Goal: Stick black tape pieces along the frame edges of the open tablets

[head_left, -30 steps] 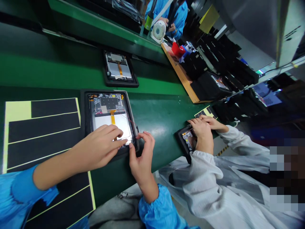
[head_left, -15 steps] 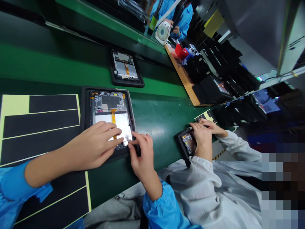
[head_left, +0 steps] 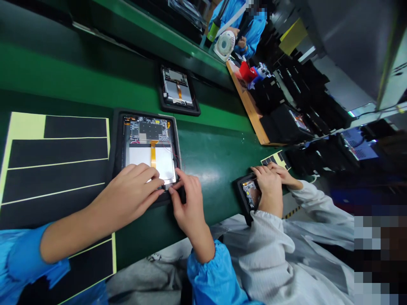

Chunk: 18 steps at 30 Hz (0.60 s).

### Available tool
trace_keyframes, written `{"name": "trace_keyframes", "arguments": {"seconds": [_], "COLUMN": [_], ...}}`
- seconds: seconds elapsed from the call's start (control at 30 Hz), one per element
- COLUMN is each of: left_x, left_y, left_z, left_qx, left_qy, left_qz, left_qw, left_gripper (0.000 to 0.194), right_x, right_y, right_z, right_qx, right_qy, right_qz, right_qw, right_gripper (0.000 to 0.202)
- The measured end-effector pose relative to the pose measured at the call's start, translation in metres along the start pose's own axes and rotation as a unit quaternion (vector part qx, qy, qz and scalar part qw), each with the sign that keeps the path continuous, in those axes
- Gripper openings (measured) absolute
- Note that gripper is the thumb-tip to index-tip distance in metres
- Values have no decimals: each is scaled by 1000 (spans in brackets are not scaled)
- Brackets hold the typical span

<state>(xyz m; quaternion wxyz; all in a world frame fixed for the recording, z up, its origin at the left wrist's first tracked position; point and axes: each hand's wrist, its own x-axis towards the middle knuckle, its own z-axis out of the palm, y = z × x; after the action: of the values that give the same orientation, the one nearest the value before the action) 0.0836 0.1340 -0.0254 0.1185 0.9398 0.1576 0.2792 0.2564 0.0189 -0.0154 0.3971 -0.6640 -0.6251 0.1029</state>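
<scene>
Soft glare whitens the bench point(head_left: 219, 156) near centre; two o'clock is dim, blurry; mosaic blocks four; edges stretch.

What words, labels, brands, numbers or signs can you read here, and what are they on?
No text can be read.
Circuit board in the open device: any print is too small.
Green band beside the white fan: any marking is too small.
Dark marks on the pale panel: too blurred.

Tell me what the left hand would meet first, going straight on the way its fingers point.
Most likely the right hand: the left hand points across the near end of the opened device toward it. Depth is unclear there, so the device itself might come first.
</scene>
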Motion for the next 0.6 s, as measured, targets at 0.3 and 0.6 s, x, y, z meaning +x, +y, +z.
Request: {"name": "trace_keyframes", "arguments": {"seconds": [0.3, 0.6], "left_x": [6, 12], "left_y": [4, 14], "left_z": [-1, -7], "left_qx": [-11, 134], "left_qy": [-2, -13], "left_qz": [-18, 133], "left_qw": [1000, 982], "left_gripper": [26, 36], "right_x": [-3, -5], "right_y": [-5, -6], "right_z": [4, 3], "right_qx": [-10, -24], "right_qy": [32, 41], "right_qz": [17, 19], "right_qw": [999, 999], "right_gripper": [61, 60]}}
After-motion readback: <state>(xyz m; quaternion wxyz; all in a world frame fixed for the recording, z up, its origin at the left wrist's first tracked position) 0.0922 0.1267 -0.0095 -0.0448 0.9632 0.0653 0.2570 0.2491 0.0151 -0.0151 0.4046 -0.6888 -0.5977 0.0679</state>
